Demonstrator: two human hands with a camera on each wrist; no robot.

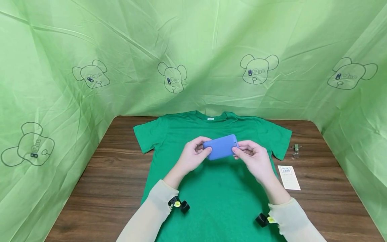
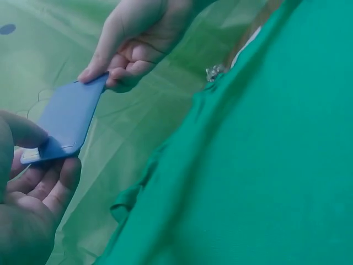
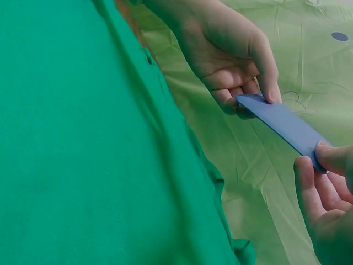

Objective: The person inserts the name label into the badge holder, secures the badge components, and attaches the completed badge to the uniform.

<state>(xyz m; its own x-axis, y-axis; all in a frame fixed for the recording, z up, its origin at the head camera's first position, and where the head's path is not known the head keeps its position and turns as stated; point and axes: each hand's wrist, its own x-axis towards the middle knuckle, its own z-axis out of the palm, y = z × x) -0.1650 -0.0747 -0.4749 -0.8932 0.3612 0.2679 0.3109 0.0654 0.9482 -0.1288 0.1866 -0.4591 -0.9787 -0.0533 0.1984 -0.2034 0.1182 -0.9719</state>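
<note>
- The blue card holder [image 1: 220, 147] is held in the air above the chest of the green T-shirt [image 1: 217, 195], between both hands; it lies nearly flat, long side running left to right, with a small slot near its right end
- The left hand [image 1: 193, 156] pinches the holder's left end, thumb on top and fingers curled beneath; the left wrist view shows the thumb [image 2: 25, 132] pressing on the near corner of the holder [image 2: 66, 118]
- The right hand [image 1: 252, 158] pinches the right end the same way, thumb over the top edge and fingers under; in the right wrist view the holder [image 3: 284, 124] shows as a thin blue strip spanning the two hands
- The T-shirt lies spread flat on the wooden counter [image 1: 112, 181], collar away from the person, sleeves out to either side
- A white ID card [image 1: 289, 177] lies on the counter just beside the shirt's right edge; a small metal clip [image 1: 296, 150] lies a little beyond it, near the right sleeve
- Green cloth [image 1: 193, 50] printed with bear heads hangs behind and beside the counter
</note>
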